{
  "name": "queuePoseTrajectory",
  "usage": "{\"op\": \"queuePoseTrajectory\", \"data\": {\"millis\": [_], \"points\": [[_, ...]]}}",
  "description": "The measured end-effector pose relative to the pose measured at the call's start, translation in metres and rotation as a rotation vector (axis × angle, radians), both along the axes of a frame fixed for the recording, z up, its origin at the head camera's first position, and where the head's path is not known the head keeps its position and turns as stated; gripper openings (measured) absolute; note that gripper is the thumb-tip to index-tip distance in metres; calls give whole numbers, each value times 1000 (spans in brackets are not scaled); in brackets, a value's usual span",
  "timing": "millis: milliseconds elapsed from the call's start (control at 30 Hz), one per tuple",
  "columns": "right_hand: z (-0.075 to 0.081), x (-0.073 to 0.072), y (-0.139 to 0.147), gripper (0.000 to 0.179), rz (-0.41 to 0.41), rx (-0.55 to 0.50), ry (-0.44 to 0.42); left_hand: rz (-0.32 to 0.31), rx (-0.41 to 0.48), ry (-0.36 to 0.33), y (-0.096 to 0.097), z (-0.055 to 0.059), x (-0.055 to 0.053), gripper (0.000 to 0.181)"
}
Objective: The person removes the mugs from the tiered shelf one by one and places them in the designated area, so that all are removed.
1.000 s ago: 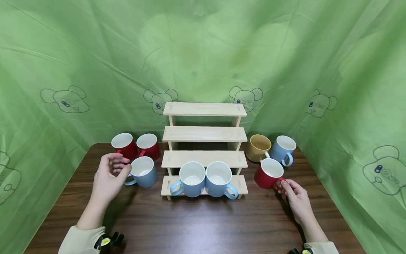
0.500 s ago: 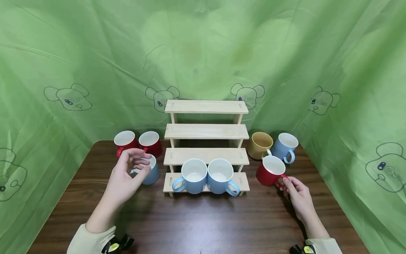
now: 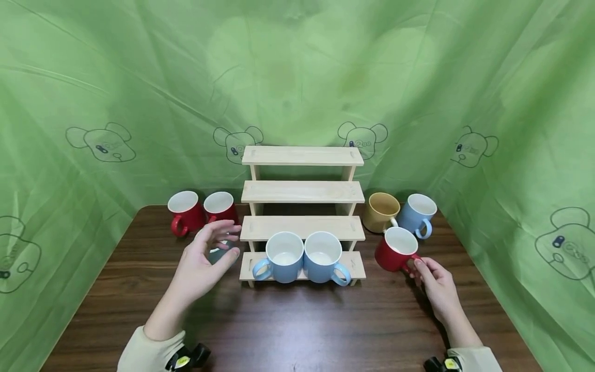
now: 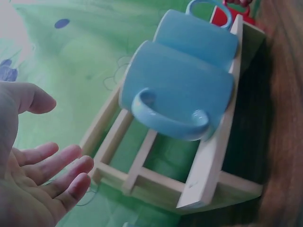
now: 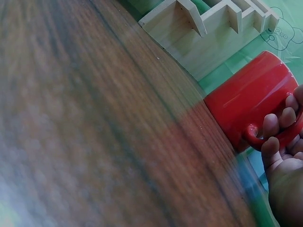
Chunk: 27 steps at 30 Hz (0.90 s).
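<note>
My left hand hovers over a blue mug left of the wooden stand, hiding most of it. Its fingers are relaxed and apart, and nothing is between them in the left wrist view. On the right, my right hand pinches the handle of a red mug, which stands upright on the table; the right wrist view shows fingers at that handle. Two blue mugs, a left one and a right one, sit side by side on the lowest step of the tiered wooden stand, handles turned outward.
Two red mugs stand at the back left of the dark wooden table. A yellow mug and another blue mug are at the back right, behind the held one. Green cloth encloses the back and sides.
My left hand has moved right, from beside the left blue mug's handle to in front of that mug and nearer the stand. My right hand keeps hold of the red mug's handle.
</note>
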State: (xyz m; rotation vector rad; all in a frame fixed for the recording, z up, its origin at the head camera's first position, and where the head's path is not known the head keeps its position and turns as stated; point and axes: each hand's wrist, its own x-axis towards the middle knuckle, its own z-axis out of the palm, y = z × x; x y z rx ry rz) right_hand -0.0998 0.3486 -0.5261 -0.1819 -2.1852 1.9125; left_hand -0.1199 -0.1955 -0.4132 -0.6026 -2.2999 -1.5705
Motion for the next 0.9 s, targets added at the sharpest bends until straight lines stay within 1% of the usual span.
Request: {"op": "queuePoseTrajectory", "data": {"millis": [200, 333, 433, 500, 700, 767, 900], "points": [[0, 0, -1, 34, 4, -28, 13, -127, 18, -63, 10, -13, -4, 50], [0, 0, -1, 35, 3, -27, 9, -181, 31, -94, 18, -20, -4, 41], [1, -1, 0, 35, 5, -27, 5, -207, 39, -122, 22, -25, -5, 34], [0, -1, 0, 35, 6, -24, 1, -222, 60, -146, 23, -28, -6, 32], [0, 0, 0, 37, 5, 5, -11, -253, 124, -237, 24, -33, -7, 27], [0, 0, 0, 37, 7, 5, -9, -262, 130, -275, 24, -34, -7, 26], [1, -1, 0, 36, 14, -17, 4, -280, 115, -342, 23, -37, -7, 23]]}}
